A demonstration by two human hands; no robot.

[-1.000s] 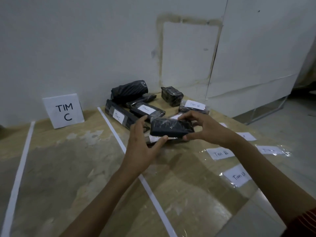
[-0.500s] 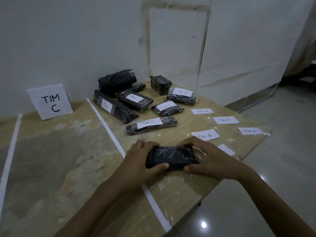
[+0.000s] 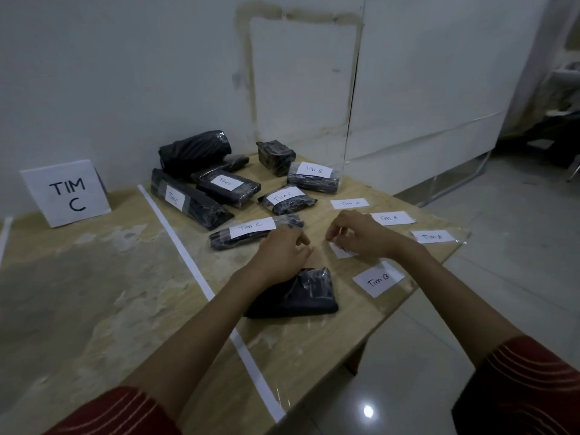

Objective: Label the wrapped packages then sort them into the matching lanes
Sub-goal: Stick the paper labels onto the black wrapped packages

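Note:
An unlabelled black wrapped package (image 3: 298,296) lies flat on the table near the front edge, just right of the white tape line (image 3: 188,262). My left hand (image 3: 279,254) hovers above its far end with fingers loosely curled, holding nothing. My right hand (image 3: 361,237) is beside it, fingertips pinching the edge of a white paper label (image 3: 342,251) that lies on the table and is mostly hidden by the hand. A "Tim B" label (image 3: 378,279) lies to the right of the package.
Several wrapped packages, some labelled Tim C (image 3: 251,229) and one Tim B (image 3: 314,175), lie at the back. Three loose "Tim A" labels (image 3: 392,218) sit near the table's right edge. A "TIM C" sign (image 3: 67,193) leans against the wall in the left lane.
Both hands let go of the black package, which now lies on the table. They moved forward to the loose label, and the right hand took hold of its edge.

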